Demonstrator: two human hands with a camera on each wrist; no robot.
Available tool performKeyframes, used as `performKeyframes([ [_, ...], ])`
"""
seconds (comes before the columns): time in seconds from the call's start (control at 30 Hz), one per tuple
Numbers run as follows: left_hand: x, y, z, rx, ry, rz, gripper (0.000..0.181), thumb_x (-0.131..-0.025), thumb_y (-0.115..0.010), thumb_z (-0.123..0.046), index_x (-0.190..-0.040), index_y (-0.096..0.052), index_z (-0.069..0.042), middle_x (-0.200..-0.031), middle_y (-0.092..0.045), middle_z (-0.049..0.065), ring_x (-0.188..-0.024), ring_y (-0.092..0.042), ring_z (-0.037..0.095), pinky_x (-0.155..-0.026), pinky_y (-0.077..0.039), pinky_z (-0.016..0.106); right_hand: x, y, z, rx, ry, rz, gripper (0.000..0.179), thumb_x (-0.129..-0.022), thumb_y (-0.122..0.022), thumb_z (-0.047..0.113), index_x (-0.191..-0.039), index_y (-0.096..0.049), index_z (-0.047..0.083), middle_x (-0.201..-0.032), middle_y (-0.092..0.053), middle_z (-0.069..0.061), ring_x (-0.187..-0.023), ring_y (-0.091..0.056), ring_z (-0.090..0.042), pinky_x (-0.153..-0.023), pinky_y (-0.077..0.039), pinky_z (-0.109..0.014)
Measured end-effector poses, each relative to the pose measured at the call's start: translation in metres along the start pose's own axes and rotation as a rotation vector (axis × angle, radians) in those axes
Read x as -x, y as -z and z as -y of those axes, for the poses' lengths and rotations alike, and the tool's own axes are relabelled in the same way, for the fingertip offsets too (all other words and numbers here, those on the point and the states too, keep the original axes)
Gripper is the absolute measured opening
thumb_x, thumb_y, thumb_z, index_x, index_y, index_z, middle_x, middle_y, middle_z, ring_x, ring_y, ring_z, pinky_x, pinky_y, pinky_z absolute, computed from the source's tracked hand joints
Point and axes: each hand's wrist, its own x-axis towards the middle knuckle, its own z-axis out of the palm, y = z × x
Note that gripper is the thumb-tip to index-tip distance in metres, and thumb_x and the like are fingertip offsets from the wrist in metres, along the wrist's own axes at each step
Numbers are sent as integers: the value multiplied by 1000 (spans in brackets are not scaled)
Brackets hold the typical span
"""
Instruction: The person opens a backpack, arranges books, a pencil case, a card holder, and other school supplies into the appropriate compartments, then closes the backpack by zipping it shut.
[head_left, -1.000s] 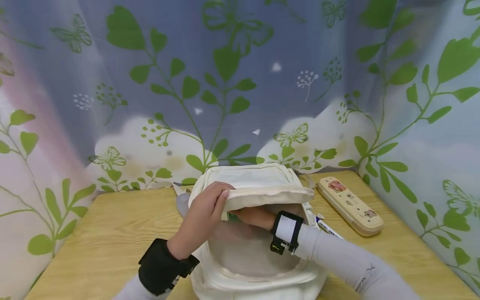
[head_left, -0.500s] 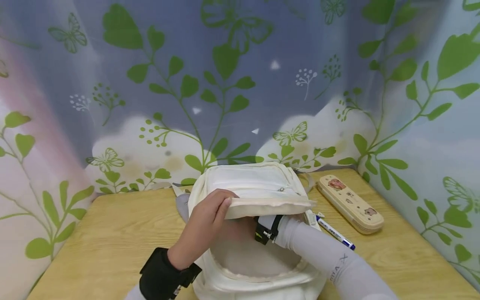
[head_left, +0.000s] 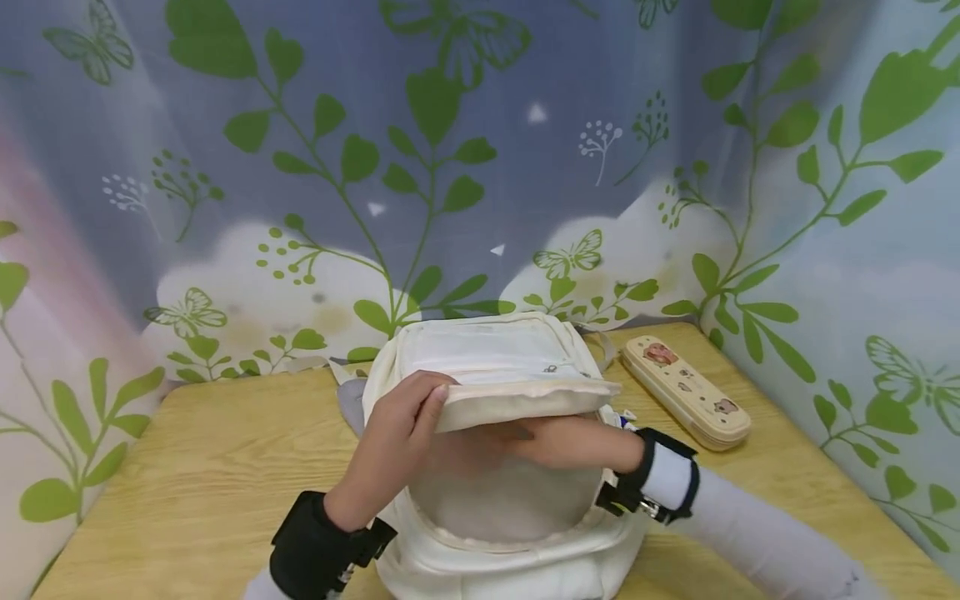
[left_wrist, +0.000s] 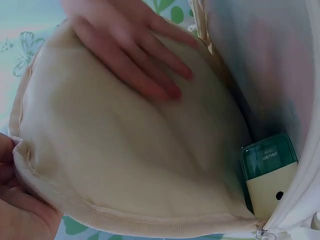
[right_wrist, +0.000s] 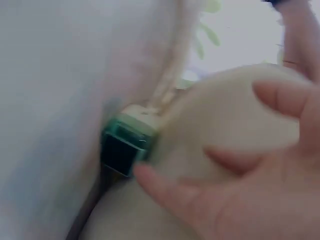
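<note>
A leaf-print curtain [head_left: 480, 200] and wooden table [head_left: 240, 450] suggest a home.

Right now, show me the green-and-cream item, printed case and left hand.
Green-and-cream item [left_wrist: 271, 180]: left wrist view, cream part.
Printed case [head_left: 685, 388]: head view, upper face.
Left hand [head_left: 396, 435]: head view, back of hand.

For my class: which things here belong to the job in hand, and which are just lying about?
Seemingly in the job:
white backpack, open
its flap, held by the left hand
right hand, in the opening
green-and-cream item inside

Seemingly lying about:
cream case on the table
blue item beside the backpack, mostly hidden
</note>
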Motion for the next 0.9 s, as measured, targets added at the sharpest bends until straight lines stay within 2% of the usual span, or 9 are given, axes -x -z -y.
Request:
performKeyframes([
  [0.07,-1,0,0,6,-3,0,14,-97,-49,-14,-99,-62,-11,-100,-63,-1,-97,-59,10,-82,-50,29,19,10,0,-361,-51,48,60,-97,-51,29,-148,-25,11,-153,-24,-12,-139,-29,-25,-109,-33,-37],
  [0.2,-1,0,-1,0,10,4,14,-97,-49,-15,-99,-62,-11,-100,-63,0,-96,-59,10,-83,-50,30,62,37,-20,-622,-126,327,46,-100,-43,26,-143,-34,13,-146,-36,-13,-132,-41,-23,-103,-40,-31],
  [0.3,0,0,-2,-10,28,14,15,-97,-49,-15,-99,-63,-11,-100,-64,-1,-96,-60,10,-83,-50,30,92,50,-46,-526,-185,302,26,-101,-41,25,-121,-54,16,-119,-58,-9,-105,-57,-12,-88,-46,-25],
  [0.4,0,-1,-2,-13,30,18,14,-97,-49,-15,-98,-63,-11,-100,-64,0,-97,-60,10,-83,-50,30,111,48,-78,-323,-319,91,18,-98,-47,23,-103,-58,10,-97,-61,-8,-86,-59,-16,-74,-47,-30],
  [0.5,1,-1,-3,-14,37,19,14,-97,-50,-15,-98,-63,-10,-99,-64,0,-96,-60,10,-83,-51,30,123,34,-112,-104,-530,-94,32,-93,-57,22,-111,-53,-4,-104,-56,-24,-93,-56,-37,-77,-48,-45],
  [0.57,3,-2,-3,-8,52,26,14,-97,-50,-15,-97,-64,-11,-99,-64,0,-96,-60,10,-83,-51,30,129,19,-132,11,-652,-161,52,-89,-62,23,-122,-43,-12,-118,-46,-37,-106,-48,-51,-83,-44,-56],
  [0.73,9,-4,-1,4,71,52,15,-97,-50,-15,-97,-64,-12,-100,-64,-2,-97,-60,9,-83,-51,30,146,-17,-162,109,-879,-159,82,-82,-68,31,-135,-23,-12,-124,-32,-47,-111,-37,-61,-83,-38,-67],
  [0.83,9,-5,-1,3,57,49,15,-97,-50,-15,-97,-64,-12,-100,-64,-1,-97,-60,10,-83,-51,30,153,-26,-171,57,-933,-133,87,-81,-68,32,-137,-17,-9,-120,-31,-48,-108,-36,-64,-80,-38,-68],
  [0.9,9,-5,-1,-2,46,41,15,-97,-50,-15,-97,-64,-11,-100,-63,-1,-97,-60,10,-83,-50,30,157,-27,-176,2,-914,-124,86,-83,-67,31,-138,-14,-8,-119,-31,-49,-108,-35,-65,-82,-36,-69],
])
